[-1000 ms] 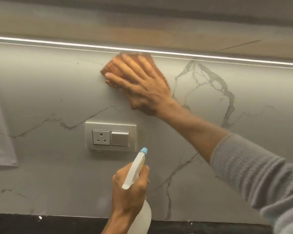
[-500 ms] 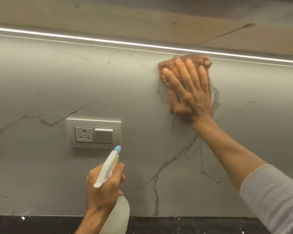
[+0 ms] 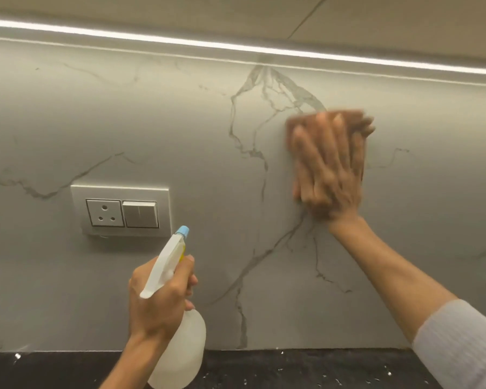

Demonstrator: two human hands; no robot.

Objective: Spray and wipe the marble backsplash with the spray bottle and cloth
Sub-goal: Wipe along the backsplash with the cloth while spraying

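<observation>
Slid rightward and lower across marble backsplash [image 3: 180, 122] since before — right hand [image 3: 330, 167] flat on cloth [image 3: 345, 116], motion-blurred; left hand [image 3: 159, 299] clenched around spray bottle [image 3: 181, 357], base cut off.

Right arm [image 3: 390, 279] — grey ribbed sleeve [image 3: 460, 343]

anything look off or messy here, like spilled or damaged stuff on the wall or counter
Small white flecks lie scattered on the black countertop along the base of the grey-veined marble backsplash; what they are is unclear. The dark lines on the marble look like veining, not cracks. The white socket-and-switch plate sits straight. Nothing looks spilled.
</observation>
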